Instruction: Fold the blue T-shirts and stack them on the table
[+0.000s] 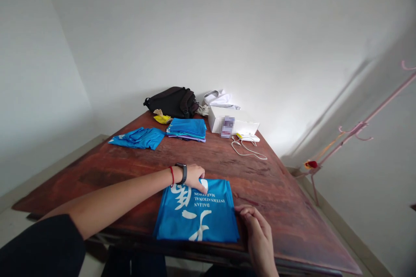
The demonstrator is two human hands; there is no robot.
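Note:
A folded blue shirt lies flat near the table's front edge, its white characters and the words "Dalian International Marathon" upside down to me. Across its far edge reaches my left hand, thumb on the cloth and fingers bent, closed on that edge. At the shirt's right side, my right hand has its fingers curled, with the tips pinched at the edge of the fabric. Farther back sits a neat stack of folded shirts, mostly blue. To its left, a loosely crumpled blue shirt rests on the wood.
A black backpack and a yellow item stand at the back of the table. Right of them are a white box, a white bag and a white cable. A pink rack stands beyond the right side.

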